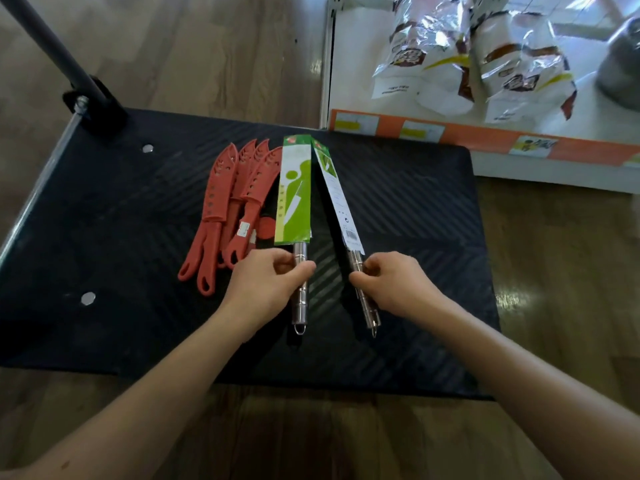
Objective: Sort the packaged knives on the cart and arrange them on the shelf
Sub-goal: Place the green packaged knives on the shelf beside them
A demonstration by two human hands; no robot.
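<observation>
The left hand (266, 285) has its fingers and thumb curled round the round steel handle of a knife in a green cardboard sleeve (294, 195), gripping it just below the sleeve's lower edge. The right hand (394, 282) pinches the steel handle of a second knife in a white printed sleeve with a barcode (341, 199), fingertips closed on the metal near the sleeve. Both knives point away from the person; their sleeve tips meet at the far end and their handles spread apart towards the hands. Whether they rest on the surface or are slightly raised cannot be told.

Just to the left of the green sleeve lies a cluster of red plastic knives with perforated blade covers (235, 202), overlapping one another, their looped handles reaching towards the left hand.

All of these are over the black ribbed deck of a flat cart (415, 237), whose black handle post (52, 46) rises at the far left corner. Beyond the cart's far right corner stands a white shelf with an orange label strip (485, 140), holding shiny white snack bags (433, 53). A wooden floor (207, 46) surrounds the cart.
</observation>
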